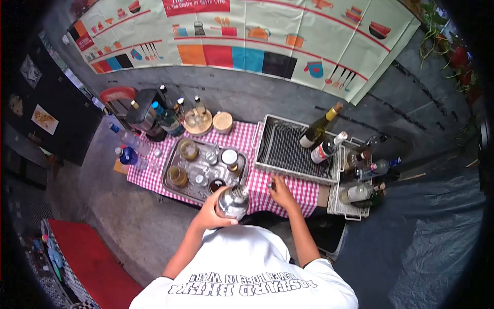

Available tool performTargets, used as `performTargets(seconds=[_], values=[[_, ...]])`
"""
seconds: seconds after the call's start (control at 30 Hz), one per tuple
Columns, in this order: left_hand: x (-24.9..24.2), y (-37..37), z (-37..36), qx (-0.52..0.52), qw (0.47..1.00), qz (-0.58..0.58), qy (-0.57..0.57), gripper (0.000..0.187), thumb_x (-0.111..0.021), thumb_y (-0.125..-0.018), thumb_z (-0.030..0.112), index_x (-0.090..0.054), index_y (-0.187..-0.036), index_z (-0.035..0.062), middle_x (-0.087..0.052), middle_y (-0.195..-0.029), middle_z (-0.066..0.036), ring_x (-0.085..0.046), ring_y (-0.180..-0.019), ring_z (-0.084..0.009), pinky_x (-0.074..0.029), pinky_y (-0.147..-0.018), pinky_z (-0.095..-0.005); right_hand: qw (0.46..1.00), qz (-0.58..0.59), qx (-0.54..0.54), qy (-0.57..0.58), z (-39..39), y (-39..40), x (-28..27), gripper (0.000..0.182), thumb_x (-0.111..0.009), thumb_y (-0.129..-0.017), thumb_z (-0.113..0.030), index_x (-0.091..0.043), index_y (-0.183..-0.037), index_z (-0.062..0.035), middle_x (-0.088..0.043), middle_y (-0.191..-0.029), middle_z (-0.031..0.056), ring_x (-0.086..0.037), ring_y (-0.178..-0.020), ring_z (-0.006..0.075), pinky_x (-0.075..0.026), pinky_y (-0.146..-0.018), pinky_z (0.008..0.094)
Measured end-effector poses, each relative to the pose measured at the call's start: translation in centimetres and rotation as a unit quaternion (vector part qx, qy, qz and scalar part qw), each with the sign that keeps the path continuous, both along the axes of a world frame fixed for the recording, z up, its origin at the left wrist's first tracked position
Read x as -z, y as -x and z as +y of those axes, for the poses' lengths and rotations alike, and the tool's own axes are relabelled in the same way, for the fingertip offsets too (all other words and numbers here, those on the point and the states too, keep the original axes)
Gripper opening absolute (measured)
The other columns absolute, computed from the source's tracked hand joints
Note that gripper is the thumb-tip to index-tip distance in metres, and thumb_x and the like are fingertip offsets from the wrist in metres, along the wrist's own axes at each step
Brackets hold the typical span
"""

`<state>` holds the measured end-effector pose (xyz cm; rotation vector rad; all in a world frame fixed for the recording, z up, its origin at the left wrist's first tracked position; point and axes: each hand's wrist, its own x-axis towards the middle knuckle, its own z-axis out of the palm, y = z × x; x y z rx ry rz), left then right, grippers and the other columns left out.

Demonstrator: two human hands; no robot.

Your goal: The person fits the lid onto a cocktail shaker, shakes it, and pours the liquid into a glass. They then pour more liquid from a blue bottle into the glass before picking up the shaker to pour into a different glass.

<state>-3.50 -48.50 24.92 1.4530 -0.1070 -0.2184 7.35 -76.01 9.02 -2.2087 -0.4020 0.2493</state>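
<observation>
Soft, fairly even daylight, small glints on metal and glass, fisheye-bowed edges fading into black corners.

Bare checkered cloth (256, 181) beside tray (168, 191)

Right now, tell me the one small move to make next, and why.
I'd probably have the right hand rest its small dark piece on the checked cloth, since the left hand alone holds the shaker, its perforated top uncovered, and a freed hand could steady it.

The left hand (215, 207) holds a shiny silver metal shaker (233, 202), near the grey rectangular metal tray (171, 186) with glasses.
</observation>
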Motion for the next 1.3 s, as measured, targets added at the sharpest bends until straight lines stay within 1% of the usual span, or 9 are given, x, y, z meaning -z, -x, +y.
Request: performTargets(seconds=[0.3, 0.57, 0.63, 0.9, 0.97, 1.0, 1.1, 1.17, 1.3], values=[[-1.1, -0.4, 0.1, 0.003, 0.998, -0.035, -0.049, 0.099, -0.091, -0.059, 0.022, -0.042, -0.14, -0.0051, -0.056, -0.128, -0.013, -0.053, -0.12, -0.0196, -0.039, -0.106, -0.0342, 0.987, -0.076, -0.041, 0.133, -0.5, -2.7, 5.6, 0.049, -0.067, -0.078, -0.007, -0.049, -0.123, 0.0003, -0.052, -0.121, 0.0224, -0.049, -0.12, 0.0406, -0.043, -0.1, 0.0459], [1.1, -0.9, 1.0, 0.008, 0.999, -0.031, 0.004, 0.103, -0.092, -0.056, 0.018, -0.039, -0.141, -0.0052, -0.057, -0.13, -0.011, -0.054, -0.119, -0.0171, -0.039, -0.106, -0.0333, 0.982, -0.054, -0.067, 0.168, -1.1, -3.9, 5.9, 0.066, -0.071, -0.073, -0.008, -0.044, -0.133, -0.002, -0.051, -0.128, 0.0219, -0.048, -0.125, 0.0398, -0.042, -0.105, 0.0448], [0.6, -1.1, 1.0, 0.032, 0.996, -0.053, -0.063, 0.102, -0.091, -0.057, 0.019, -0.039, -0.141, -0.0055, -0.058, -0.128, -0.011, -0.055, -0.118, -0.0175, -0.04, -0.106, -0.0334, 0.982, 0.0, -0.045, 0.184, -1.1, -3.2, 4.2, 0.071, -0.071, -0.076, -0.01, -0.039, -0.139, -0.0021, -0.048, -0.134, 0.0235, -0.047, -0.127, 0.0401, -0.042, -0.106, 0.0452], [-0.9, -1.8, 1.2, 0.028, 0.996, -0.043, -0.07, 0.096, -0.09, -0.061, 0.024, -0.043, -0.14, -0.0038, -0.055, -0.13, -0.014, -0.052, -0.122, -0.0198, -0.039, -0.106, -0.0341, 0.993, 0.018, 0.073, 0.088, -0.2, -0.1, -2.3, 0.073, -0.068, -0.084, -0.014, -0.031, -0.147, -0.0039, -0.041, -0.143, 0.0257, -0.049, -0.13, 0.039, -0.043, -0.107, 0.0427], [-0.3, -2.2, 1.2, 0.024, 0.997, -0.042, -0.068, 0.097, -0.09, -0.061, 0.023, -0.042, -0.14, -0.0038, -0.056, -0.13, -0.014, -0.052, -0.122, -0.0198, -0.039, -0.107, -0.034, 0.99, 0.032, 0.072, -0.115, 1.4, 2.3, -7.8, 0.072, -0.065, -0.087, -0.013, -0.028, -0.149, -0.0046, -0.041, -0.145, 0.024, -0.048, -0.133, 0.0348, -0.042, -0.107, 0.0441], [0.8, -2.7, 1.3, 0.023, 0.996, -0.052, -0.065, 0.096, -0.09, -0.062, 0.022, -0.041, -0.14, -0.0037, -0.055, -0.13, -0.014, -0.052, -0.122, -0.0196, -0.039, -0.107, -0.0338, 0.99, 0.028, 0.079, -0.114, 2.5, 3.2, -10.7, 0.072, -0.065, -0.087, -0.013, -0.028, -0.149, -0.0046, -0.041, -0.145, 0.024, -0.048, -0.133, 0.0348, -0.042, -0.107, 0.0441], [0.4, -3.1, 1.5, 0.035, 0.997, -0.042, -0.047, 0.094, -0.091, -0.063, 0.022, -0.041, -0.139, -0.003, -0.055, -0.13, -0.013, -0.052, -0.122, -0.0191, -0.04, -0.106, -0.0336, 0.951, 0.002, 0.012, -0.309, 6.1, 6.3, -17.1, 0.074, -0.067, -0.088, -0.011, -0.027, -0.15, -0.0057, -0.042, -0.146, 0.0216, -0.047, -0.134, 0.0342, -0.04, -0.109, 0.0469], [0.0, -3.4, 2.0, 0.031, 0.997, -0.06, -0.035, 0.092, -0.091, -0.064, 0.02, -0.041, -0.139, -0.0022, -0.055, -0.13, -0.013, -0.052, -0.122, -0.0188, -0.041, -0.106, -0.0336, 0.941, -0.063, -0.035, -0.33, 8.6, 7.3, -18.2, 0.074, -0.065, -0.091, -0.017, -0.024, -0.15, -0.0035, -0.04, -0.147, 0.0222, -0.045, -0.135, 0.0354, -0.038, -0.109, 0.0475], [-0.2, -4.2, 4.4, 0.018, 0.995, -0.089, -0.049, 0.093, -0.09, -0.064, 0.026, -0.041, -0.139, -0.0015, -0.054, -0.131, -0.015, -0.052, -0.123, -0.0202, -0.04, -0.107, -0.0353, 0.98, -0.147, -0.008, -0.136, 13.7, 8.5, -21.2, 0.072, -0.067, -0.089, -0.021, -0.03, -0.146, 0.0016, -0.038, -0.145, 0.0236, -0.042, -0.135, 0.0354, -0.034, -0.112, 0.044]])
